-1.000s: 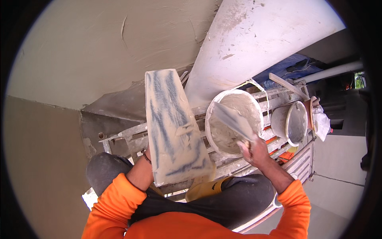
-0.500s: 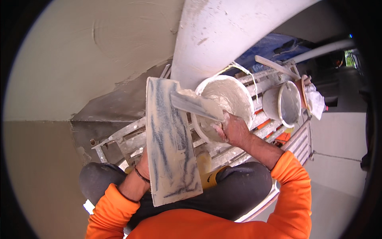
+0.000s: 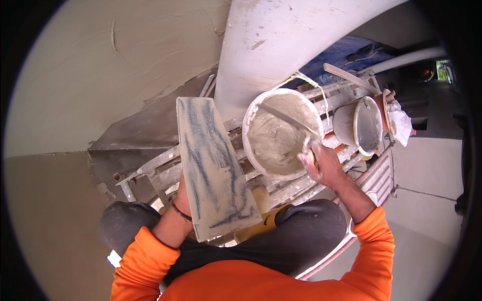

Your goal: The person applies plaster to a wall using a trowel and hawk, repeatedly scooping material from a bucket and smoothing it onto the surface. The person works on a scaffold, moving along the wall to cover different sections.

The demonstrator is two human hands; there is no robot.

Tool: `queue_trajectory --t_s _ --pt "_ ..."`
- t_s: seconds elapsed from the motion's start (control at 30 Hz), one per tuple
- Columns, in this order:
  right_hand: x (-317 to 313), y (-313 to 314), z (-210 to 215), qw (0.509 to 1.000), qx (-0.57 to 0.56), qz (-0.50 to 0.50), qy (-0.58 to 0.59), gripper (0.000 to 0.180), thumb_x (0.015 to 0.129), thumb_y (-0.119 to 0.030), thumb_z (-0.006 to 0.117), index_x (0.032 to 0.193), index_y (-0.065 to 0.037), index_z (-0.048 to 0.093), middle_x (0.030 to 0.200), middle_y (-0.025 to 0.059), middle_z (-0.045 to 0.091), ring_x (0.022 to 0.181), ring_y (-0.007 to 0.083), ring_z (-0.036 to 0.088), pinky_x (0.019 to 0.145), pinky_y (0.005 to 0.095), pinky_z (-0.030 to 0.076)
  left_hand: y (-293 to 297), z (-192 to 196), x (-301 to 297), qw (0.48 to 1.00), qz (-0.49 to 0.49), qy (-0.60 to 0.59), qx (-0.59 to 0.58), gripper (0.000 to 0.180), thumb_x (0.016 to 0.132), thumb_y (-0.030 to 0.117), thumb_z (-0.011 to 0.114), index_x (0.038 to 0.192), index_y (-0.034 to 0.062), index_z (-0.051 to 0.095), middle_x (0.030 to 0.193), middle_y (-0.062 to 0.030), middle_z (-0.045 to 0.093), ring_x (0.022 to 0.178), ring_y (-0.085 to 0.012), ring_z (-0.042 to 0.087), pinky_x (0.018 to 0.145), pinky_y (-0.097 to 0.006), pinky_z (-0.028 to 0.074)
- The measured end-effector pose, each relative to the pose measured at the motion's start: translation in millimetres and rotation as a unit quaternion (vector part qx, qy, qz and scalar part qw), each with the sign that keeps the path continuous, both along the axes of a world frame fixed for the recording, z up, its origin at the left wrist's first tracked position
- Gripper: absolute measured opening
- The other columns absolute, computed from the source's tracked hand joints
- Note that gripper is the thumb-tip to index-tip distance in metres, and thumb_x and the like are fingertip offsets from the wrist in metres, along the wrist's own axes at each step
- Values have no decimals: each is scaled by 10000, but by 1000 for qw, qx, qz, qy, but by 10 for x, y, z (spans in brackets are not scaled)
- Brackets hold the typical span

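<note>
Trowel in right hand, fist closed on handle, blade down inside white plaster bucket on scaffold. Left hand under the smeared board, mostly hidden, holding it up beside bucket. Second bucket further right.

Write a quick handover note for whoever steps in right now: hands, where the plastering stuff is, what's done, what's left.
Left hand: holds the flat board from below, smeared grey, carrying no fresh heap.
Right hand: grips the trowel, blade down inside the white bucket of plaster.
The bucket sits on the metal scaffold frame, with a second bucket to its right.
Done: trowel is in the mix.
Left: probably loading plaster onto the board.
</note>
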State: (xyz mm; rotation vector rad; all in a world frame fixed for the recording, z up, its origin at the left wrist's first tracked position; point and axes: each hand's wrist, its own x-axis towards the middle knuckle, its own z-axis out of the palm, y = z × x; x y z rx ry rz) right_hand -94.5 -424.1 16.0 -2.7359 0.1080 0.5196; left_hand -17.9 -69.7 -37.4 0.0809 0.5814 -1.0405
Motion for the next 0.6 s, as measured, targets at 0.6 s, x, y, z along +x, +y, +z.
queue_trajectory --t_s 0.6 --pt "361 15 67 970 -234 72 -9 319 997 -315 547 1128 -25 568 1003 202 656 905 397 672 784 487 550 88 5 5 997 25 -68 22 492 1018 441 462 1296 62 609 1238 -140 664 1119 -292 641 972 -475 527"
